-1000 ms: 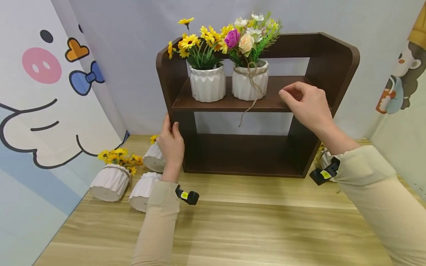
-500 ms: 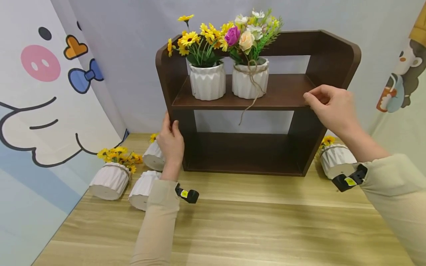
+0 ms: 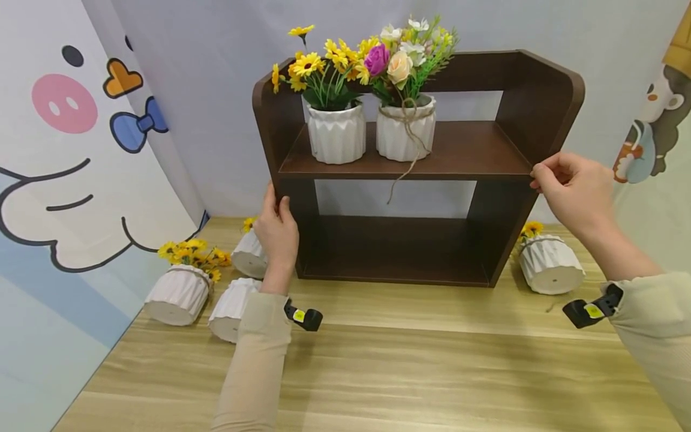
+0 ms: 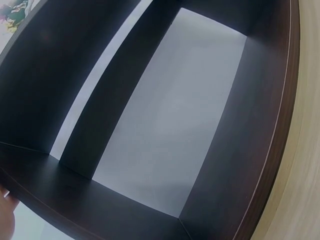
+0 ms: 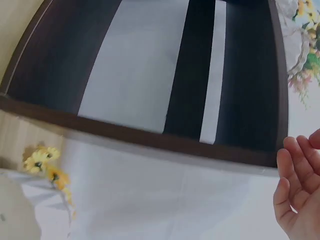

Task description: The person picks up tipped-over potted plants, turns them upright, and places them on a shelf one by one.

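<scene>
The dark brown shelf stands upright on the wooden surface, with gaps in its back that show the pale wall. On its upper board a pot of yellow flowers and a pot of mixed flowers stand near each other, left and middle, and the board runs on to the right panel. Of the hands, the left hand lays nearly straight fingers along the outside of the left panel, thumb apart; the right hand bends its fingers at the right panel's front edge, and whether it pinches that edge I cannot tell. Twine round the mixed pot hangs over the board's front edge. The wrist cameras carry yellow labels, their print too small to read. Three white pots lie tipped left of the shelf, one partly behind the left sleeve; another tipped pot lies just outside the right panel, and a cartoon panel bounds the surface's left side
</scene>
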The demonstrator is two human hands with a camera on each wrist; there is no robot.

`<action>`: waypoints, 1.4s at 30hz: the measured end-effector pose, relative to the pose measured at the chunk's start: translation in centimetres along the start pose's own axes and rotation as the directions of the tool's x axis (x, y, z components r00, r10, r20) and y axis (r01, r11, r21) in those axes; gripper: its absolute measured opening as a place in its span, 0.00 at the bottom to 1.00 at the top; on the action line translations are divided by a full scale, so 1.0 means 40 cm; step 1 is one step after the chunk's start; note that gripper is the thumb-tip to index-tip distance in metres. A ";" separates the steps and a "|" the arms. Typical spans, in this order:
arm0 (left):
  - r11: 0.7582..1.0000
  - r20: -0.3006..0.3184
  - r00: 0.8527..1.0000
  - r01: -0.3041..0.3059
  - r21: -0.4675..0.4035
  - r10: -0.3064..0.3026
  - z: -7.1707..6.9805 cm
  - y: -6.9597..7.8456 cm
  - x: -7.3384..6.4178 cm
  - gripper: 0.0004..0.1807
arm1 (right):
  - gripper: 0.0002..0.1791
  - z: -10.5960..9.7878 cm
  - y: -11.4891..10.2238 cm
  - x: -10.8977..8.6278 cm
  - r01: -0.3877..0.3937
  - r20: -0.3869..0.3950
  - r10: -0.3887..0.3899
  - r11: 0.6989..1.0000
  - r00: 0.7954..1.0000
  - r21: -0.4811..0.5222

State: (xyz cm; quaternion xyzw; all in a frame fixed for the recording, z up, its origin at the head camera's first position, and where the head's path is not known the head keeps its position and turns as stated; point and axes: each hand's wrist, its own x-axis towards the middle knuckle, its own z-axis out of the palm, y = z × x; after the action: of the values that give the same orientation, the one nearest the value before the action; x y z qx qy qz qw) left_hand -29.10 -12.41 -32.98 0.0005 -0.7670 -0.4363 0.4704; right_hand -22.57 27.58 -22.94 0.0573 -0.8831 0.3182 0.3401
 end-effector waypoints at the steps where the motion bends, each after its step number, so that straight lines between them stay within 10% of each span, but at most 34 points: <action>1: 1.000 0.000 1.000 0.001 -0.001 -0.001 0.000 0.000 0.000 0.21 | 0.16 -0.003 0.008 -0.003 -0.012 0.002 0.012 1.000 1.000 -0.017; 15: 1.000 0.015 1.000 -0.001 0.012 0.001 -0.001 -0.003 -0.006 0.20 | 0.15 -0.004 0.119 -0.050 -0.123 0.113 0.135 0.986 0.984 -0.110; 28: 1.000 -0.002 1.000 -0.023 0.012 0.023 -0.001 -0.003 0.000 0.20 | 0.20 0.019 0.201 -0.077 -0.119 0.325 0.206 0.956 0.923 -0.268; 42: 1.000 -0.003 1.000 -0.028 0.007 0.028 -0.002 -0.005 0.000 0.21 | 0.34 0.055 0.268 -0.114 -0.089 0.372 0.261 0.902 0.890 -0.422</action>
State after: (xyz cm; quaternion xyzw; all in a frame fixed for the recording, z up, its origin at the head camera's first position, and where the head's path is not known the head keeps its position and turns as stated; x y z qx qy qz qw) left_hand -29.14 -12.58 -33.08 -0.0077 -0.7677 -0.4271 0.4777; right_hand -23.73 34.23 -32.69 -0.0266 -0.9824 0.1443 0.1158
